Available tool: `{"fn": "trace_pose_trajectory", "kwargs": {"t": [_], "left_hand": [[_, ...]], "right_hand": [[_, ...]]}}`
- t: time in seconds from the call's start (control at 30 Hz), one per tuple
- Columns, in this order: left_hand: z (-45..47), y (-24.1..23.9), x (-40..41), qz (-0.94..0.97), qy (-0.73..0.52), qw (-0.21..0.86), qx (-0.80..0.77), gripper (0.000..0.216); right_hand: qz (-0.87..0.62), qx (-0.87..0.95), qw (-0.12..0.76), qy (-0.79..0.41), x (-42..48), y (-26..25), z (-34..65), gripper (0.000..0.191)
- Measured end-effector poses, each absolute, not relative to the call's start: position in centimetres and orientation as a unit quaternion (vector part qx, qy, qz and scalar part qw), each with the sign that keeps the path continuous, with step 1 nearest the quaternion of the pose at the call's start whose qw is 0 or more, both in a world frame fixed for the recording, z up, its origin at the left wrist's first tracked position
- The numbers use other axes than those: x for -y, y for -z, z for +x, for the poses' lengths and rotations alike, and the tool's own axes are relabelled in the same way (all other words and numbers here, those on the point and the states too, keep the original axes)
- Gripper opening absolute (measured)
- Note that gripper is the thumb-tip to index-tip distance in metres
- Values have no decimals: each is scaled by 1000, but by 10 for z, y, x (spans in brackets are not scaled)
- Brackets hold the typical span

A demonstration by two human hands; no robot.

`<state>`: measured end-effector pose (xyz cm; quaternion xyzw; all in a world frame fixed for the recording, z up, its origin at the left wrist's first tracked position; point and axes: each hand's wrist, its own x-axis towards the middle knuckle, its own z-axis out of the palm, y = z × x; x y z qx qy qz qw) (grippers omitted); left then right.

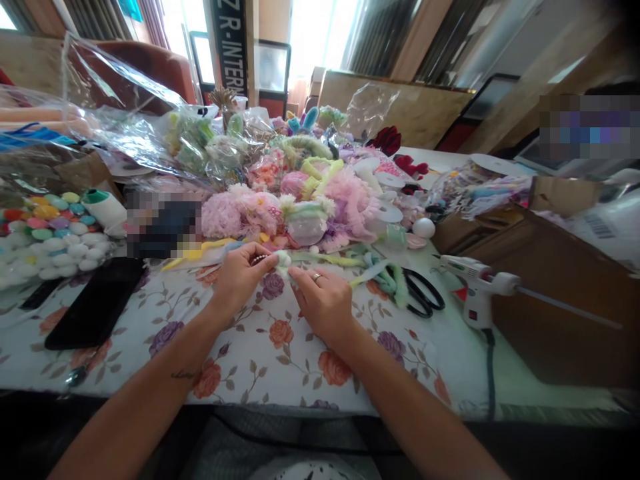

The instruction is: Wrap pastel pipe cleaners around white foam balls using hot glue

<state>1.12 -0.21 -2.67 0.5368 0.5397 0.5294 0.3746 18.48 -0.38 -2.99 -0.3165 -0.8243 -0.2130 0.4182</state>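
Note:
My left hand (pixel 243 272) is closed in a pinch on a small pale green-white fluffy piece (pixel 283 260) above the flowered cloth. A short row of white beads (pixel 261 258) shows beside its thumb and fingers. My right hand (pixel 325 297), with a ring on one finger, has its fingers curled together at the lower right side of the same fluffy piece. Its fingertips are partly hidden, but they appear to pinch that piece. Just beyond, pale green and yellow ribbon strips (pixel 335 259) lie on the cloth. Black-handled scissors (pixel 424 293) rest to the right, their blades hidden under fluffy green trim (pixel 397 283).
A white glue gun (pixel 477 287) stands at the right before a cardboard box (pixel 560 300). At left are a black phone (pixel 95 303) and bagged coloured pompoms (pixel 55 233). Pink fluffy trims (pixel 240 213), ribbon spools and clear plastic wrapping (pixel 125 100) are heaped behind.

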Motion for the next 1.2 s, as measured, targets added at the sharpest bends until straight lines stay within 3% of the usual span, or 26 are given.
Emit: {"fn": "trace_pose_trajectory", "kwargs": {"t": [0.17, 0.43, 0.6, 0.9, 1.2], "left_hand": [[15, 18, 6, 553, -506, 356, -558, 29], [16, 16, 9, 597, -478, 324, -557, 24], [16, 15, 10, 638, -455, 297, -546, 22], [18, 14, 11, 663, -413, 287, -555, 18], [15, 15, 9, 672, -414, 340, -510, 21]], "right_hand": [[-346, 806, 449, 168, 2, 29, 184, 14], [-405, 745, 498, -182, -4, 26, 189, 1], [-423, 711, 490, -274, -5, 19, 195, 7], [-432, 689, 476, -336, -7, 17, 203, 14], [-425, 538, 408, -603, -14, 11, 210, 29]]}}
